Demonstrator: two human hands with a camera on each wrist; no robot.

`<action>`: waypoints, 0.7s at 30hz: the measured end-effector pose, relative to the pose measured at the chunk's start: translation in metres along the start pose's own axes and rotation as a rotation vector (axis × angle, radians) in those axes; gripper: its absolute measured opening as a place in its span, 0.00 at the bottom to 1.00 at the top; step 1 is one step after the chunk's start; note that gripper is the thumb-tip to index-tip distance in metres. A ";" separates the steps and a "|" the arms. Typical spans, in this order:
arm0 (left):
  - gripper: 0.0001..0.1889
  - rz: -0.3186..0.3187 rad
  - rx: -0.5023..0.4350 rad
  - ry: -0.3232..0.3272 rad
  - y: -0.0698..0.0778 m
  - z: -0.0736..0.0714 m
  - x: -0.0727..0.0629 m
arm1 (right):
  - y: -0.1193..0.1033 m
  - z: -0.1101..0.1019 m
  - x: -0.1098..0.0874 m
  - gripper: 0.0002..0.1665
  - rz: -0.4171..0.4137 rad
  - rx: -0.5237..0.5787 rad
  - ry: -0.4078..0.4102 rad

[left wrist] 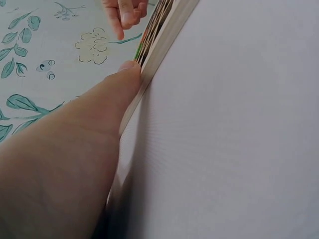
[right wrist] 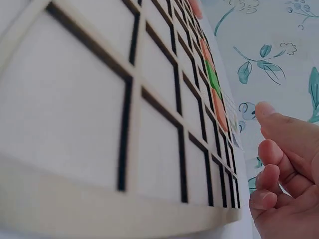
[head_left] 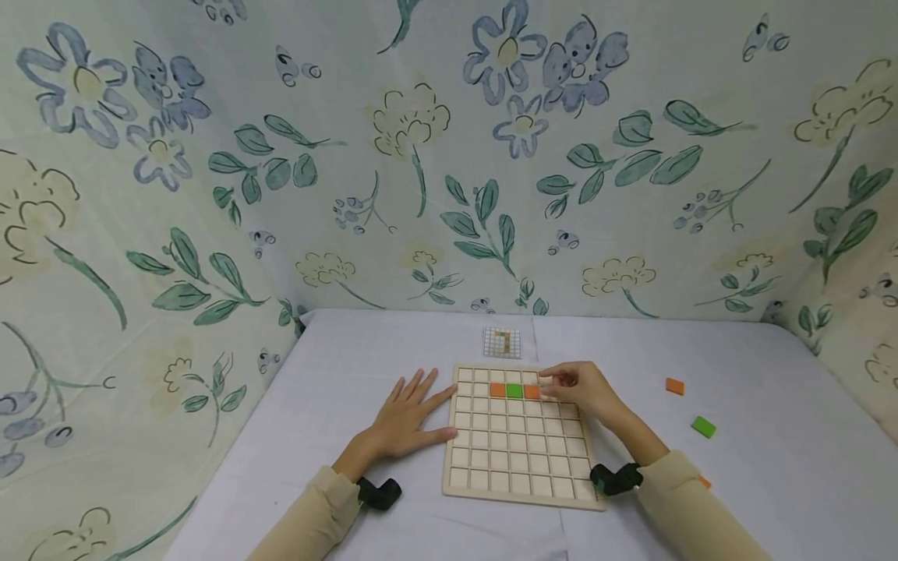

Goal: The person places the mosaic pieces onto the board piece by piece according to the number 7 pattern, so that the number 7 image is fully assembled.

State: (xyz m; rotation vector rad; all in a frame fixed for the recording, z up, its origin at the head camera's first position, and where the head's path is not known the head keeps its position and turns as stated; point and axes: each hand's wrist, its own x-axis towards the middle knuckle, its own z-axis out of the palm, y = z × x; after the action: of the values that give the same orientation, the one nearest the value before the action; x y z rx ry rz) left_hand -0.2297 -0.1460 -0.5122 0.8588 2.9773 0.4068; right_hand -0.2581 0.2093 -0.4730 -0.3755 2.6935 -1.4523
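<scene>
A light wooden grid board (head_left: 522, 499) lies on the white-covered table. In its second row from the far side, an orange tile (head_left: 497, 390), a green tile (head_left: 514, 391) and another orange tile (head_left: 532, 392) sit side by side. My left hand (head_left: 403, 421) rests flat beside the board with fingers spread, its thumb (left wrist: 130, 69) and index finger at the left edge. Over the board's far right part is my right hand (head_left: 578, 387), fingertips close by the right-hand orange tile. In the right wrist view its fingers (right wrist: 269, 177) are loosely curled, with nothing visible between them.
Beyond the board lies a small pattern card (head_left: 501, 343) printed with a grid. To the right are a loose orange tile (head_left: 674, 386), a green tile (head_left: 704, 427) and an orange tile (head_left: 705, 482) partly hidden by the right sleeve. Floral cloth (head_left: 421, 234) hangs behind the table.
</scene>
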 end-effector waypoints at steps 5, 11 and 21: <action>0.43 0.002 -0.003 0.001 0.000 0.002 0.000 | -0.004 -0.019 -0.009 0.19 0.006 -0.037 0.036; 0.43 -0.005 -0.003 -0.010 0.000 0.001 0.000 | -0.005 -0.044 -0.027 0.20 -0.022 -0.045 0.051; 0.43 -0.004 -0.002 -0.013 0.000 0.001 0.000 | 0.008 -0.083 -0.059 0.23 -0.005 -0.089 0.119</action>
State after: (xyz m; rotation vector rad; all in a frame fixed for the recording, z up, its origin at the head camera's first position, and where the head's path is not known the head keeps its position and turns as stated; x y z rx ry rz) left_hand -0.2294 -0.1455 -0.5127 0.8514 2.9661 0.4025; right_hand -0.2162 0.2954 -0.4377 -0.3099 2.8596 -1.4024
